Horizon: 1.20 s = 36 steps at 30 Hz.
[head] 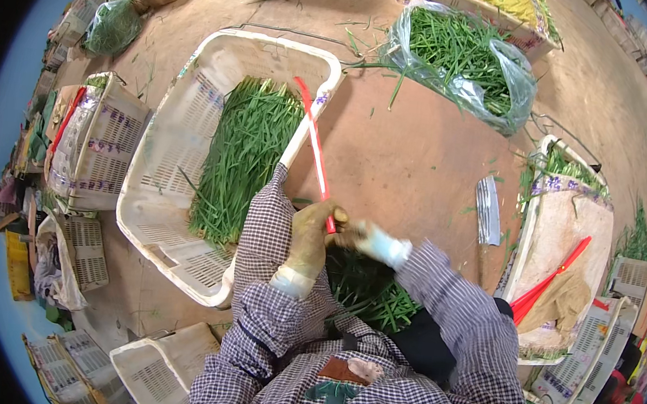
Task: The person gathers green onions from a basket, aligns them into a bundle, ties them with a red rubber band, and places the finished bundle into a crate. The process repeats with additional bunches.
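Observation:
My left hand [309,237], in a yellowish glove, grips a red and white strip [318,153] near its lower end. The strip slants up and away over the rim of a white plastic crate [153,160]. Inside that crate lie green leafy stalks, perhaps garlic chives [248,158], stacked with pale ends mostly at the far side. My right hand [358,236], gloved and blurred by motion, is close beside the left at the strip's end; its grip is unclear. Below both hands, more greens [375,296] rest at my lap, partly hidden by my sleeves.
A wide-bladed knife [488,210] lies on a brown board [405,151]. Beyond it is a plastic bag of loose greens [463,57]. At right, a covered crate [571,210] bears red strips [551,282] and a tan cloth or glove [558,303]. More crates [108,144] stand around.

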Available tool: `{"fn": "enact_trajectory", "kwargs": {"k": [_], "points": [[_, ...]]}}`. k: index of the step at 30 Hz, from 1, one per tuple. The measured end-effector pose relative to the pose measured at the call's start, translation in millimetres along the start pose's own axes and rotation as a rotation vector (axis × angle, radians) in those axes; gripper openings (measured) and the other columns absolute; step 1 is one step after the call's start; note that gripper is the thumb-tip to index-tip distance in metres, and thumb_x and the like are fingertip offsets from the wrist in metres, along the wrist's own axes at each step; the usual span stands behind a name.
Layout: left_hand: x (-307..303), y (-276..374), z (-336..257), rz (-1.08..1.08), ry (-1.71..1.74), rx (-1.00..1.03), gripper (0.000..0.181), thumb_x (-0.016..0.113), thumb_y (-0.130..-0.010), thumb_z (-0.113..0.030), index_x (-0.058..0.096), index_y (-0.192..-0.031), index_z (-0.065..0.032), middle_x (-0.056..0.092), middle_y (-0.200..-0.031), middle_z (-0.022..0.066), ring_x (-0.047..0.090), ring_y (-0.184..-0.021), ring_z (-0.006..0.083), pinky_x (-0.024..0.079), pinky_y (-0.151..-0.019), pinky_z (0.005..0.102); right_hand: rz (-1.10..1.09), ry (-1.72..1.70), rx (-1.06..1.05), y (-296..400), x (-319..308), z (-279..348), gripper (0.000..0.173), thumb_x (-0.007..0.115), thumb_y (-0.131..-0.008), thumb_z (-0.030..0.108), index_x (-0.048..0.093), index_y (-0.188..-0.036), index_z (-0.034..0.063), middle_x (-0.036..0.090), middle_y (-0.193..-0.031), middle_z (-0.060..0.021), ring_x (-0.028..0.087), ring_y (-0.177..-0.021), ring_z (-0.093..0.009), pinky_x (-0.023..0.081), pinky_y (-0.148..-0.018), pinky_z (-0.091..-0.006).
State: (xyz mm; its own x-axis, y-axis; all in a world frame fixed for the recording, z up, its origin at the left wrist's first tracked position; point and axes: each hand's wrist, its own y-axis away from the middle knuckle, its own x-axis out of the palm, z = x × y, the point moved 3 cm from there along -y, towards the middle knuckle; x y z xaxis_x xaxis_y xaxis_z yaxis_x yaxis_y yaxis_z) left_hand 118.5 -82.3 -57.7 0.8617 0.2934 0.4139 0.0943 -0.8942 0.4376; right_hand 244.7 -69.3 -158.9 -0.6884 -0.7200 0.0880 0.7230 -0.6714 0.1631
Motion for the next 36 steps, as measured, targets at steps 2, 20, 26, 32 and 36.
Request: {"fn": "enact_trajectory", "kwargs": {"k": [2,20,26,32,36], "points": [[9,-15,26,0.077,-0.090,-0.058,0.021,0.052,-0.086,-0.014,0.062,-0.074,0.0001,0.062,-0.067,0.0071,0.056,-0.059,0.0133,0.047,-0.059,0.0254,0.357,0.096,0.201,57,-3,46,0.023,0.055,-0.091,0.017,0.067,-0.097,-0.0023,0.069,-0.091,-0.0086,0.062,-0.086,-0.014,0.049,-0.082,-0.0293],[19,17,-30,0.221,-1.294,0.914,0.055,0.061,-0.080,-0.028,0.046,-0.127,-0.0038,0.055,-0.109,0.0192,0.055,-0.097,0.0349,0.045,-0.086,0.0439,-0.616,1.505,0.025,89,-128,8,0.053,0.062,-0.077,0.011,0.047,-0.126,0.0020,0.051,-0.125,-0.0203,0.047,-0.116,-0.036,0.037,-0.099,-0.0441],[-256,-78,-112,-0.450,-1.423,0.174,0.070,0.066,-0.080,-0.031,0.035,-0.135,0.0010,0.042,-0.135,0.0196,0.043,-0.124,0.0307,0.034,-0.105,0.0354,-0.635,1.239,-0.170,37,-13,112,0.041,0.051,-0.089,0.016,0.046,-0.126,-0.0033,0.052,-0.123,-0.0198,0.046,-0.117,-0.035,0.033,-0.101,-0.0424],[-449,-126,-34,-0.496,-1.494,-0.570,0.085,0.071,-0.074,-0.028,0.025,-0.139,0.0018,0.030,-0.142,0.0211,0.030,-0.133,0.0289,0.027,-0.110,0.0326,-0.314,1.204,-0.365,-29,128,138,0.040,0.052,-0.086,0.023,0.054,-0.118,-0.0009,0.053,-0.121,-0.0188,0.045,-0.118,-0.037,0.035,-0.099,-0.0499],[-477,-144,-25,-0.396,-1.603,-0.713,0.097,0.074,-0.073,-0.034,0.014,-0.143,-0.0027,0.017,-0.148,0.0174,0.021,-0.136,0.0291,0.025,-0.112,0.0347,-0.302,1.296,-0.376,-40,134,125,0.040,0.052,-0.081,0.027,0.060,-0.109,0.0001,0.054,-0.116,-0.0181,0.043,-0.116,-0.039,0.035,-0.095,-0.0527]]}}
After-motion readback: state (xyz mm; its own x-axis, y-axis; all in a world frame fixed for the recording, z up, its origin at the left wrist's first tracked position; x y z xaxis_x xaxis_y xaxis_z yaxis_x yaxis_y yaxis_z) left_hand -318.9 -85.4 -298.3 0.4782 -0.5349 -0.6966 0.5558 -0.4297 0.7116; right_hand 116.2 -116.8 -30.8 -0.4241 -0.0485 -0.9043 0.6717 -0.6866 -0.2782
